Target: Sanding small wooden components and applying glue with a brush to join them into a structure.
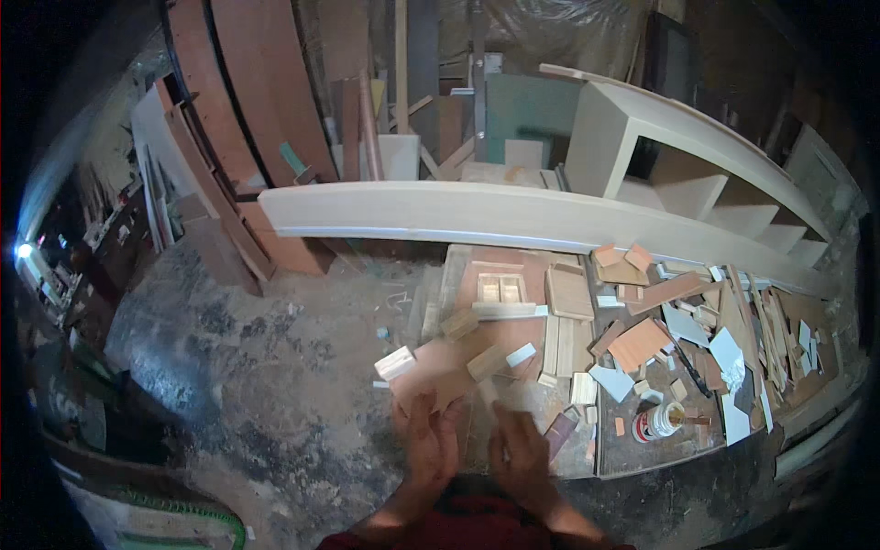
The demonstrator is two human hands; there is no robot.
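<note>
My left hand [429, 442] is closed at the near edge of a thin brown wooden panel [426, 374], its fingers partly blurred. A pale wooden block [396, 363] lies at the panel's left side, and a second block [460, 323] sits near its far edge. Just to the right, my right hand [520, 451] has its fingers curled around the near end of a small pale wooden strip [487, 392], which is smeared by motion. Past that strip are a tan block [486, 363] and a small white piece [521, 355].
On the low worktable a small wooden frame [501, 288] lies farther back. Wood offcuts [639, 345] and an open glue jar [656, 423] crowd the right. A long pale board [412, 210] crosses behind, with a cabinet carcass [596, 137] at the back right.
</note>
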